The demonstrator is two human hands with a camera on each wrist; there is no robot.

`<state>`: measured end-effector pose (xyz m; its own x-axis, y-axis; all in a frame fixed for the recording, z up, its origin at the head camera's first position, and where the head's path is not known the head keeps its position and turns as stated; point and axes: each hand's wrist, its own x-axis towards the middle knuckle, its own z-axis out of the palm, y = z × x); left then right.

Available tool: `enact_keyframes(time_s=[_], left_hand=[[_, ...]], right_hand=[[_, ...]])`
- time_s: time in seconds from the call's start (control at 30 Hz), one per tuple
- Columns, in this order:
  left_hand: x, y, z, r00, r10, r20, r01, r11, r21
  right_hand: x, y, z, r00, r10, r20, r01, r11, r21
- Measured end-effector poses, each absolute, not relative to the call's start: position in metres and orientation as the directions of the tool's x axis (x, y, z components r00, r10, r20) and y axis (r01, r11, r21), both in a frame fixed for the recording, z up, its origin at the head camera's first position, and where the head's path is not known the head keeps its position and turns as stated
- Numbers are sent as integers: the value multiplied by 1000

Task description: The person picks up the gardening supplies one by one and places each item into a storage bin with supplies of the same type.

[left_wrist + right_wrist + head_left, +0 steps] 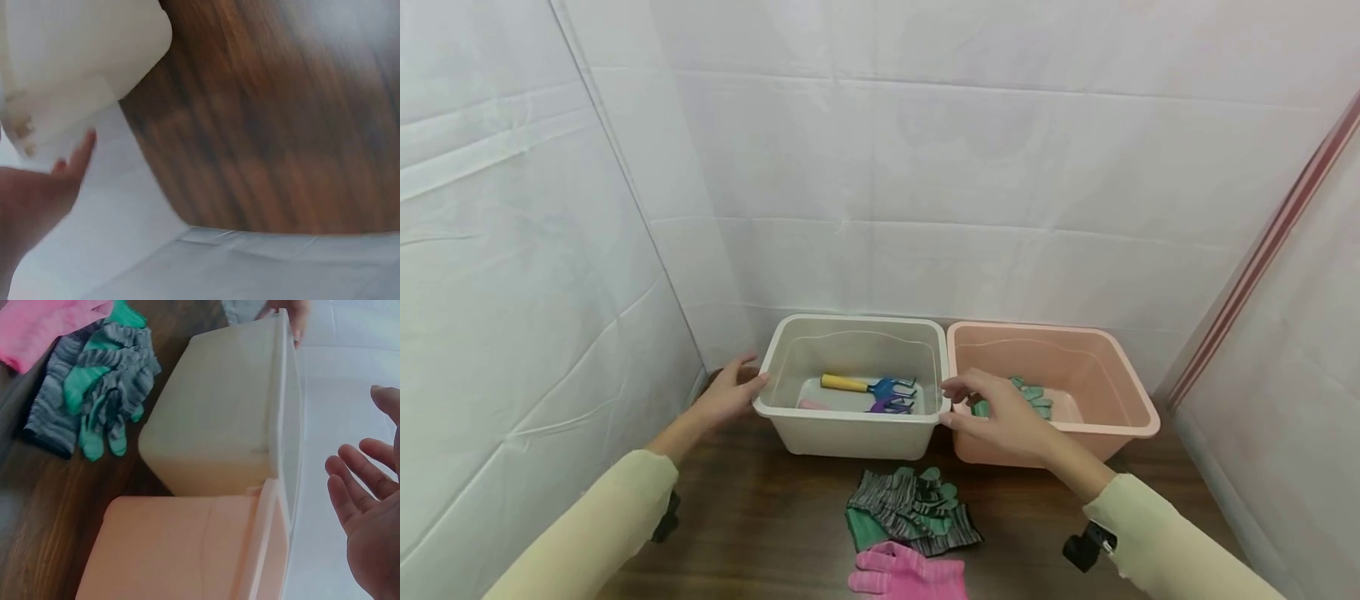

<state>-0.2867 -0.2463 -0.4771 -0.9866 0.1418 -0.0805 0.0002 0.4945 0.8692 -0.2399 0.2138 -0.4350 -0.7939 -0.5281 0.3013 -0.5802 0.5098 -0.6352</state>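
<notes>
In the head view, the left hand (730, 396) and right hand (1000, 412) flank a white rectangular plastic bin (850, 437) on the dark brown wooden counter (722, 517). We see the left thumb at its rim; each grip looks wide and relaxed, holding nothing. Inside lie a blue metal hand rake with a yellow handle (846, 383) and a purple pronged tool (891, 406). The pink plastic bin (1060, 354) beside it holds green-fingered gloves (1036, 397). We judge that lifting with one side unsupported could tip the white bin and slide its tools; dragging it forward could snag the grey-and-black knit gloves with green coating (917, 508) or the pink knit glove (910, 573).

In the left wrist view, the left fingers extend near the bin's corner; blur leaves contact uncertain to us.

In the right wrist view, the right hand is loosely spread, apart from both bins. Their rims sit so close that ours could catch the wrong one.

We can read no brand, label or writing anywhere.
</notes>
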Motion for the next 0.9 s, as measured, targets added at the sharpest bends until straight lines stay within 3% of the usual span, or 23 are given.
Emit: enact_keyframes(time_s=[0.13,0.37,0.9], left_hand=[[-282,-235,-466,-975,157,154,220,728,649],[-275,-200,-449,-892,275,358,438,721,538],[-236,-129,-415,-806,500,317,590,638,495]], right_hand=[[-233,226,-439,-797,-525,297,-579,526,-623],[-224,243,-440,-798,-499,338,-591,544,-595],[-205,278,-446,-797,-457,395,-604,571,-556]])
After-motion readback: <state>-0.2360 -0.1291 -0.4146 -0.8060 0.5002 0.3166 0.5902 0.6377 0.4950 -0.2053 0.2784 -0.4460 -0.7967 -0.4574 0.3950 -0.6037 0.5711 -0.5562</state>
